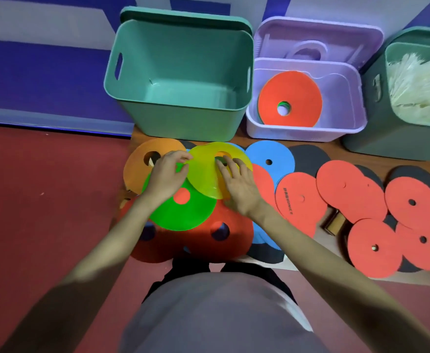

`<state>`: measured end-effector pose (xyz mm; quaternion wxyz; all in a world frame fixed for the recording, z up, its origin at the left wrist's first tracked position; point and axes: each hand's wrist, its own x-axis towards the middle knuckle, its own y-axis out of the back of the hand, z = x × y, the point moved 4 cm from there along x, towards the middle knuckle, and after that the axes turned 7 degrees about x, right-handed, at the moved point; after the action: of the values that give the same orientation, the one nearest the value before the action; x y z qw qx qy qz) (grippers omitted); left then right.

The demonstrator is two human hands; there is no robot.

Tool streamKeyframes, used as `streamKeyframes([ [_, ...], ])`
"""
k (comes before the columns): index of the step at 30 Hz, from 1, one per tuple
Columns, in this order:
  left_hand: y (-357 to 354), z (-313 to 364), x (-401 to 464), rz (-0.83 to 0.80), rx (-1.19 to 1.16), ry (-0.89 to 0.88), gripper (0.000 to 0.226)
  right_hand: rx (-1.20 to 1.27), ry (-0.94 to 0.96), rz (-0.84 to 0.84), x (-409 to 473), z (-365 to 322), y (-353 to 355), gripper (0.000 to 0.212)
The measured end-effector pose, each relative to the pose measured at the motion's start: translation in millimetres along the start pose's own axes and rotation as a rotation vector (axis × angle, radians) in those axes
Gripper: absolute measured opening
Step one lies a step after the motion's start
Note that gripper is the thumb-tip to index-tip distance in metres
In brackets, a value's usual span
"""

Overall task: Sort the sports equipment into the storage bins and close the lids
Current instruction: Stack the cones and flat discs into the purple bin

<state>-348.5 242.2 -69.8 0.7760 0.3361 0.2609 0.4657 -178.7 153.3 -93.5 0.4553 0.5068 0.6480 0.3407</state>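
Note:
A pile of flat disc cones lies on the floor in front of me. On top is a yellow disc cone (207, 165), tilted up off the pile. My left hand (167, 178) pinches its left rim between thumb and fingers. My right hand (237, 186) lies on its right half, fingertips at the centre hole. Under it are a green disc cone (183, 212), an orange disc cone (142, 166) and red disc cones (224, 234). Behind stands an empty teal bin (181, 80). A purple bin (346, 98) holds an orange-red disc cone (289, 98).
Blue discs (270, 156) and several red flat discs (351, 189) with black ones are spread to the right. A dark green bin (376, 118) at far right holds white shuttlecock-like items (417, 90). The purple lid (318, 39) leans behind its bin; a teal lid (183, 16) stands behind the teal bin.

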Motion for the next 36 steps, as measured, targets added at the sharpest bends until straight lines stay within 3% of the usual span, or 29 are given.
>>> streamKeyframes([
  [6,7,-14,-4,-0.052,-0.069,0.0,0.021,-0.124,-0.024,0.113,10,-14,0,0.11],
  [9,14,-18,-7,-0.019,-0.127,0.012,0.025,0.022,-0.056,0.282,4,-20,18,0.108],
  [13,22,-26,-8,0.001,-0.335,0.163,0.043,0.447,-0.077,0.571,-21,-39,57,0.087],
  [17,25,-29,-12,-0.068,-0.541,0.293,0.056,1.152,-0.133,0.505,-29,-56,72,0.061],
  [20,25,-26,-21,-0.137,-0.684,0.386,0.036,1.641,-0.354,0.398,-20,-63,57,0.041],
  [21,24,-27,-25,-0.157,-0.779,0.42,0.022,1.762,-0.386,0.39,-18,-66,52,0.043],
  [23,22,-32,-30,-0.208,-1.025,0.521,0.019,1.899,-0.433,0.433,-16,-70,43,0.046],
  [26,21,-37,-36,-0.258,-1.284,0.618,0.036,1.871,-0.451,0.471,-11,-68,34,0.034],
  [30,29,-34,-45,-0.228,-1.424,0.667,0.043,1.711,-0.581,0.444,-2,-62,18,0.023],
  [36,33,-48,-50,-0.169,-1.401,0.661,0.067,1.607,-0.646,0.304,8,-65,6,0.041],
])
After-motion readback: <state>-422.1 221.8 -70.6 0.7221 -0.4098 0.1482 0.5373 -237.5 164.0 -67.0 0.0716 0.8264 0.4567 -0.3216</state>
